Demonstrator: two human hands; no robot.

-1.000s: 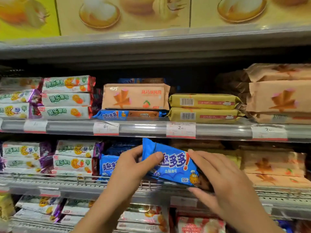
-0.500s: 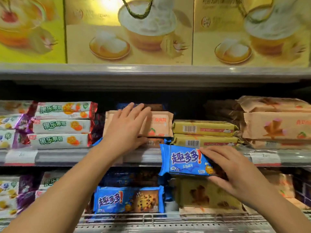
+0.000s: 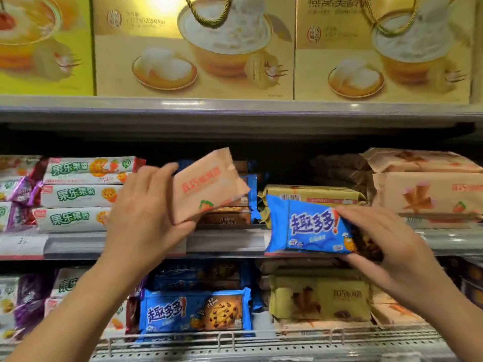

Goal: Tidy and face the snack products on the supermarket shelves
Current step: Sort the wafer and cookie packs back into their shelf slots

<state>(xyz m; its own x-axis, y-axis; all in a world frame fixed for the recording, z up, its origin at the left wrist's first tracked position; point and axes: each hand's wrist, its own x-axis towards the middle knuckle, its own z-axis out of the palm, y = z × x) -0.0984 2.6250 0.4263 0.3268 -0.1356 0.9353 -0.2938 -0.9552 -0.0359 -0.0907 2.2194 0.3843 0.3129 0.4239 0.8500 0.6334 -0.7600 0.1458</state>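
Shelf [image 3: 224, 242]: tilted peach pack [image 3: 206, 186] (red lettering), blue pack [image 3: 305, 228].

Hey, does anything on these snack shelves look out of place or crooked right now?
Yes. The peach-orange snack pack is tilted, lifted in the left hand off blue cookie packs. The right hand holds a blue chocolate-chip cookie pack before yellow packs.

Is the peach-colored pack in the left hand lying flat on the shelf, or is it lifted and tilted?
Lifted and tilted. The left hand grips the peach-colored pack at its lower end, its far end angled upward.
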